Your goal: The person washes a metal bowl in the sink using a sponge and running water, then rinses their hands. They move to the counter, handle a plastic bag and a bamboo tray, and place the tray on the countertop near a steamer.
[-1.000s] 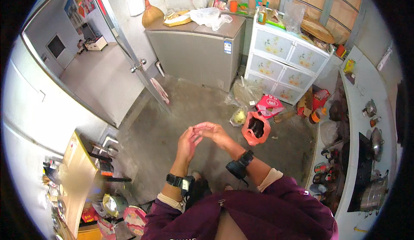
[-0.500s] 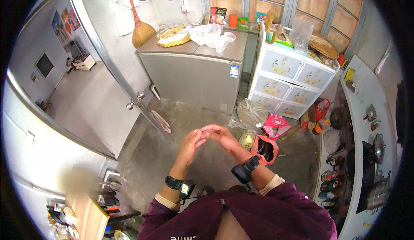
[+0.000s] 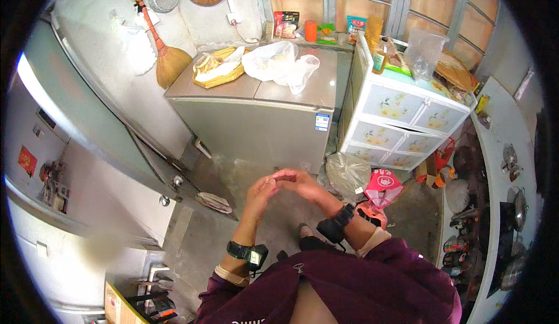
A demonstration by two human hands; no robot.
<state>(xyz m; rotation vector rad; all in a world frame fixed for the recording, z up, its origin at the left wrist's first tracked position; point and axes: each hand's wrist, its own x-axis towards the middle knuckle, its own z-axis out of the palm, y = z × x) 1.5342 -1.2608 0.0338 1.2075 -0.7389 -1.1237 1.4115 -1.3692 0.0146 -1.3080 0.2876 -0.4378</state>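
**Hands joined above the floor by the freezer**

A grey chest freezer (image 3: 256, 120) stands against the back wall and takes up the middle of the view. On its lid lie a woven tray (image 3: 216, 67) and a crumpled white bag (image 3: 276, 60). Just to its right stands a white drawer unit (image 3: 402, 123) with flower-printed fronts, bottles and a clear container on top. A metal door (image 3: 116, 131) runs down the left side. A broom (image 3: 166, 56) leans on the wall behind the freezer's left corner.

On the concrete floor (image 3: 204, 236), near the foot of the drawer unit, sit a clear plastic bag (image 3: 346, 172) and a pink bag (image 3: 381, 187) beside it.

The person's two forearms come up from the lower edge, each with a dark band at the wrist. The left hand (image 3: 260, 190) and the right hand (image 3: 300, 181) meet over the floor in front of the freezer, fingertips touching, fingers curled inward. Whether anything is held between them cannot be told; nothing shows in either hand.
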